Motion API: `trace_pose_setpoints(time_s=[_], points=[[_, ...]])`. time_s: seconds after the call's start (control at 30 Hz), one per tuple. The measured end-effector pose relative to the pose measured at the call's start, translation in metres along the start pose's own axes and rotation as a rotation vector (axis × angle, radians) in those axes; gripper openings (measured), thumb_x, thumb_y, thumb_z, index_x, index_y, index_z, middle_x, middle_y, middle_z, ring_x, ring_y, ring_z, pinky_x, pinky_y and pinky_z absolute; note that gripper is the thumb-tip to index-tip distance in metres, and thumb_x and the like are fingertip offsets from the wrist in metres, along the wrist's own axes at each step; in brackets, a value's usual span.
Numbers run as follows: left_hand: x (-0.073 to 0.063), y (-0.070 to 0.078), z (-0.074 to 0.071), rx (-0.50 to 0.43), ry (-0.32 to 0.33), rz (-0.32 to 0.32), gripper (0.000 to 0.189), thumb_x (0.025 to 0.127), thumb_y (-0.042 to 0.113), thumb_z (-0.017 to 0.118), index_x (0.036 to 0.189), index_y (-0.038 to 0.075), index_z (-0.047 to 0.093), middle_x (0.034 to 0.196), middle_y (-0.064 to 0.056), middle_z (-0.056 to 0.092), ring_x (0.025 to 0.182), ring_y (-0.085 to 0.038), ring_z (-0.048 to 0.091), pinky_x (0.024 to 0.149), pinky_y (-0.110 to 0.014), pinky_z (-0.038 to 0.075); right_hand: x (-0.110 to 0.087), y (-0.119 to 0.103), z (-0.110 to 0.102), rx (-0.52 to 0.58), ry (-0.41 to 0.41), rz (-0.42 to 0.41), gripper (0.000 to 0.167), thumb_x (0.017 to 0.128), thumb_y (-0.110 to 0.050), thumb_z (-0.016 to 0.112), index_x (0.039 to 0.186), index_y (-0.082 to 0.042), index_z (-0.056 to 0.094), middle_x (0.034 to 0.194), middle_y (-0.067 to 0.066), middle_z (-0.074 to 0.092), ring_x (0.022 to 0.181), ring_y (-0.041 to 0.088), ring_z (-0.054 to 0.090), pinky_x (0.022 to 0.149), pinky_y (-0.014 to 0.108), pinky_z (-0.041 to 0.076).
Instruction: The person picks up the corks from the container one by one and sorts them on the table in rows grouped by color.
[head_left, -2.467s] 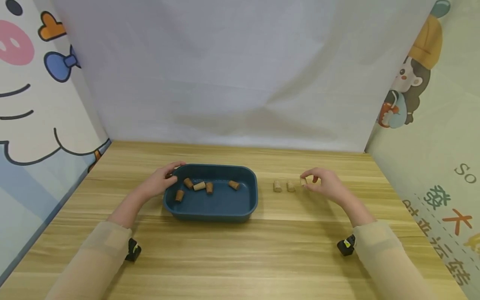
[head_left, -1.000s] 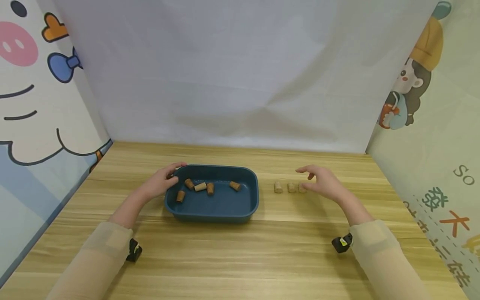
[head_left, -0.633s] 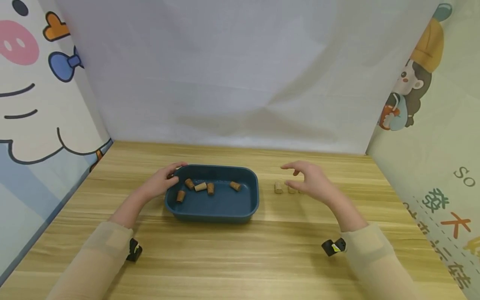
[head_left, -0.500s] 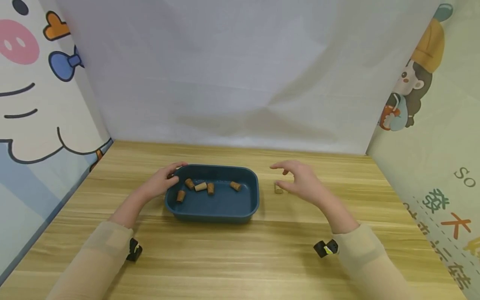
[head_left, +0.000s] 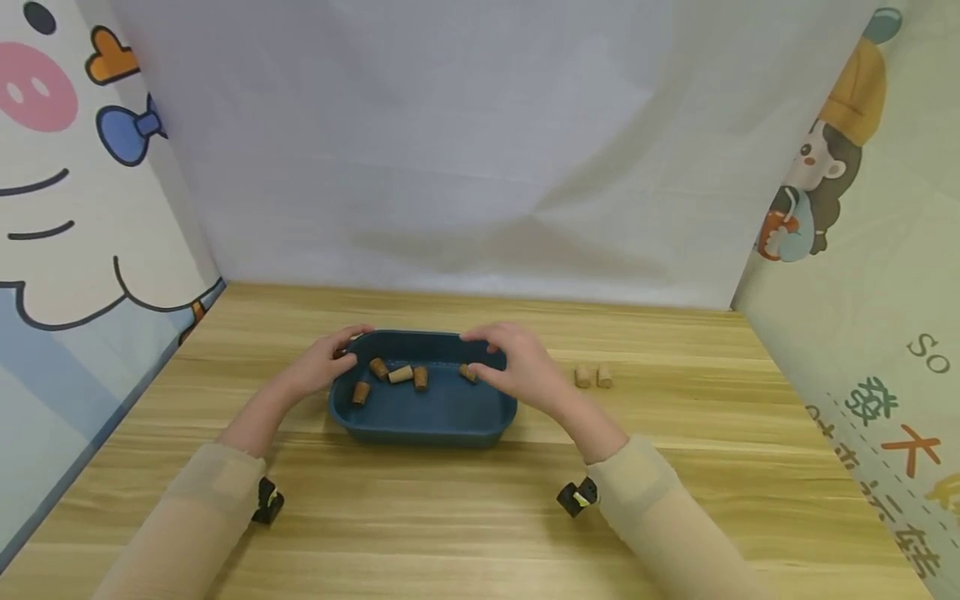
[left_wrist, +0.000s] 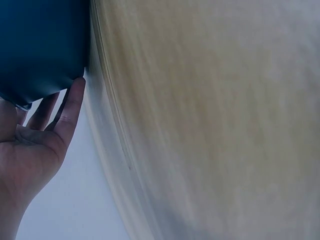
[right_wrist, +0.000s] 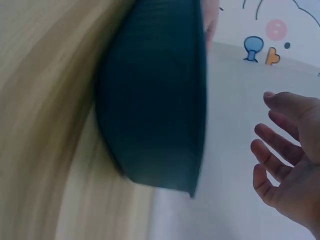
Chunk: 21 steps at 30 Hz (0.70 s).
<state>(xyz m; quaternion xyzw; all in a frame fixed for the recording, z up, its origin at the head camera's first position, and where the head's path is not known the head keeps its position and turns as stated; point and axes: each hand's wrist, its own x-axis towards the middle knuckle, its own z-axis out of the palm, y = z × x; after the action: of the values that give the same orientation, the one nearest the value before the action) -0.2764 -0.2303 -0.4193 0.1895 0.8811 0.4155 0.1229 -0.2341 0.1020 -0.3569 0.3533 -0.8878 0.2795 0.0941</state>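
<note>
The left hand (head_left: pixel 318 367) is gripping the tub (head_left: pixel 420 435) while the spread, empty right hand (head_left: pixel 523 371) is leaving corks outside (head_left: pixel 582 377), seemingly for corks inside (head_left: pixel 421 379).

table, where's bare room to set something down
Bare: the table before the blue box, between the sleeves; also right of the two outside corks. Crowded: the box's left side, with four corks and the left hand; the right hand covers its right end.
</note>
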Motion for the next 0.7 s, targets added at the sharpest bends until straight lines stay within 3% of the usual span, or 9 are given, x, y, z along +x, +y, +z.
trace_pose_setpoints(time_s=[0.07, 0.4, 0.7], points=[[0.000, -0.001, 0.000, -0.001, -0.002, -0.003, 0.051, 0.101, 0.011, 0.038, 0.150, 0.012, 0.025, 0.154, -0.025, 0.017, 0.137, -0.050, 0.018, 0.095, -0.056, 0.035, 0.005, -0.002, 0.012, 0.010, -0.004, -0.001, 0.040, 0.085, -0.019, 0.071, 0.124, -0.012, 0.062, 0.122, 0.005, 0.062, 0.091, 0.023, 0.060, 0.081, 0.036, 0.049], [0.002, -0.005, -0.001, -0.001, 0.007, 0.013, 0.050, 0.101, 0.011, 0.038, 0.150, 0.010, 0.025, 0.153, -0.025, 0.019, 0.136, -0.050, 0.021, 0.104, -0.063, 0.027, 0.032, -0.011, 0.061, 0.033, -0.084, 0.084, 0.042, 0.088, -0.023, 0.068, 0.128, -0.016, 0.059, 0.130, 0.003, 0.056, 0.103, 0.023, 0.059, 0.084, 0.032, 0.049], [0.001, -0.002, 0.000, -0.007, -0.002, 0.003, 0.050, 0.101, 0.012, 0.039, 0.150, 0.012, 0.026, 0.152, -0.025, 0.021, 0.136, -0.050, 0.022, 0.104, -0.063, 0.026, 0.050, -0.008, 0.079, -0.044, -0.286, 0.137, 0.044, 0.088, -0.027, 0.068, 0.130, -0.019, 0.058, 0.132, 0.000, 0.056, 0.122, 0.020, 0.049, 0.103, 0.037, 0.039]])
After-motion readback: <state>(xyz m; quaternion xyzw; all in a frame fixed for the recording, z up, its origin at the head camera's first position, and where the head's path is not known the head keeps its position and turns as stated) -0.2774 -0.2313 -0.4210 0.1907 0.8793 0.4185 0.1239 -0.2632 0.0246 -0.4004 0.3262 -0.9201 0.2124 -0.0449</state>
